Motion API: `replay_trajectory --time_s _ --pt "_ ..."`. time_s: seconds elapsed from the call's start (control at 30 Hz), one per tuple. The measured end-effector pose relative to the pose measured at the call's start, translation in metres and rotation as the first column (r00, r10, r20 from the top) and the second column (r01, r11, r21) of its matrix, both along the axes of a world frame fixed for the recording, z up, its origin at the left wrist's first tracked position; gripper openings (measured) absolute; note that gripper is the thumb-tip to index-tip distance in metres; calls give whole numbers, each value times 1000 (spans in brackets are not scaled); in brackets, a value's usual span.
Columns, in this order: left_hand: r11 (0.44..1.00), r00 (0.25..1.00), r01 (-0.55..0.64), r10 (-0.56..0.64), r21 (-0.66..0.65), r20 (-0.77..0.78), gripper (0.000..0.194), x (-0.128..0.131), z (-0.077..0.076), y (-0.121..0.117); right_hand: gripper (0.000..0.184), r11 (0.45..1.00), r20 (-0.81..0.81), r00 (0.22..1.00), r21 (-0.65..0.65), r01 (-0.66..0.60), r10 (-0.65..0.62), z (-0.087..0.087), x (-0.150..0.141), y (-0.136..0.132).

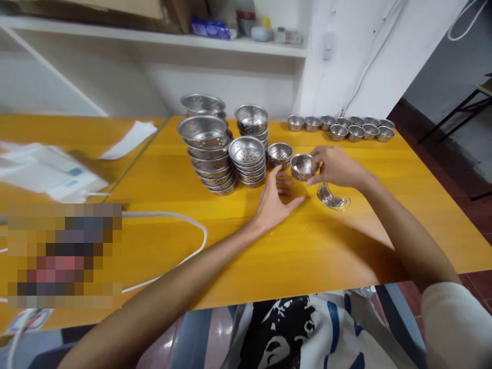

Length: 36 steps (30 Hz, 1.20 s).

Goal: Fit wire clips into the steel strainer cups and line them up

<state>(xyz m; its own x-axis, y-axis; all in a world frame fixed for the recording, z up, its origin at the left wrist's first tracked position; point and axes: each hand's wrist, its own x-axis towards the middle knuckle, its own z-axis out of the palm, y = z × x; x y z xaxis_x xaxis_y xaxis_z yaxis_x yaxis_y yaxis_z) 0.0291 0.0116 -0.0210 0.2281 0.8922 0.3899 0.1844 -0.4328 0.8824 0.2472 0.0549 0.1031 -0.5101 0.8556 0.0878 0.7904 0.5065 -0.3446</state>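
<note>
Silver, round, perforated: one small metal cup point(301, 168) sat pinched in the right hand point(332, 165).
From it, the splayed left hand point(272, 202) lay at seven o'clock, eleven small silver cups point(339, 134) at one, four tall silver bowl stacks point(216, 154) at ten, one curved silver wire bundle point(329, 197) at five.

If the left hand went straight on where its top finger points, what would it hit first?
The left hand would probably meet the short stack of small perforated metal cups first; depth is unclear, so it may already touch. The right hand holds another cup nearby.
</note>
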Motion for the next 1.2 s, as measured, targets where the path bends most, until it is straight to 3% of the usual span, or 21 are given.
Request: replay_trajectory --time_s 0.07,0.13,0.17,0.27,0.37,0.47,0.67,0.77,0.9,1.0,1.2 --pt "1000 1000 15 -16 -4 -16 104 0 2 0 17 986 -7 991 -101 -135 135 -1 5 -20" --pt "999 996 37 -37 0 -80 94 -2 5 0 30 959 -82 973 -171 -228 216 -1 10 -31" --pt "999 993 38 -37 4 -111 88 -2 6 0 35 959 -126 974 -187 -211 190 -1 13 -32" --pt "999 984 31 -29 9 -173 78 -5 6 0 25 978 -69 992 -185 96 -110 -3 27 -26" --pt "997 968 67 -59 23 -242 79 -7 5 1 9 931 259 912 -101 352 -317 -15 36 -18" --pt "991 944 122 -101 47 -315 81 -9 6 0 11 912 463 826 -83 401 -321 -30 30 -18" --pt "983 919 181 -158 32 -362 87 -12 8 -1 15 874 513 763 -50 483 -393 -38 17 -20" --pt "979 920 203 -186 13 -344 92 -13 8 -1 13 876 483 779 -49 479 -400 -36 22 -19" --pt "985 950 173 -174 -27 -257 93 -12 6 1 8 879 410 842 -166 446 -350 -28 31 -17" --pt "985 964 158 -168 -64 -208 97 -12 4 2 10 908 306 894 -160 387 -327 -20 32 -19" --pt "972 973 198 -211 -129 -96 107 -10 1 5 18 988 74 996 -141 62 -52 -16 6 -37"
